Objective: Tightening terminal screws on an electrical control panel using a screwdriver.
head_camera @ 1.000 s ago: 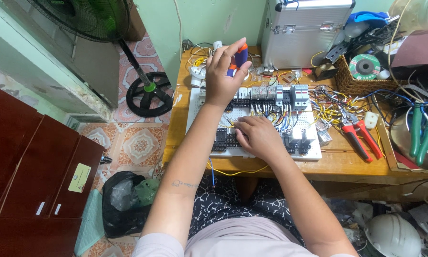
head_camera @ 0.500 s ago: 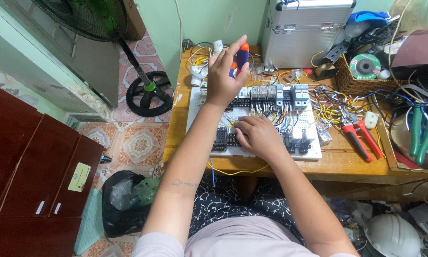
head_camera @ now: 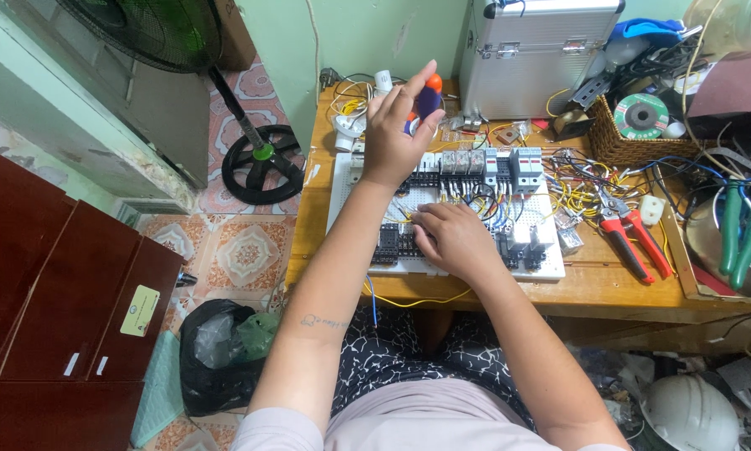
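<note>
**Tech:** Nearest the person's body, at the front half of the white wiring panel (head_camera: 342, 179), lies the right hand (head_camera: 455, 242). It rests palm down, fingers curled onto the black terminal blocks (head_camera: 389, 245) and the tangle of wires around them. Whether it pinches a wire underneath cannot be told from above.

**Trainee:** And the other hand?

**Tech:** Farther out, past the row of grey breakers (head_camera: 488, 163), the left hand (head_camera: 396, 134) is raised above the back edge of the panel. Its thumb and fingers close loosely around a screwdriver (head_camera: 429, 96) with an orange and dark blue handle, while the outer fingers fan upward.

**Trainee:** Which way does the tool run?

**Tech:** Only the handle shows, poking up out of the fingers. The shaft and tip are hidden behind the hand, so the long axis looks roughly upright but cannot be fixed exactly.

**Trainee:** So how does it lie from the right hand?

**Tech:** Beyond it and slightly to the left, well apart, with the breakers between them. The left hand already holds it. Off to the right on the wooden table (head_camera: 592, 288), red-handled pliers (head_camera: 634, 238) lie untouched.
</note>
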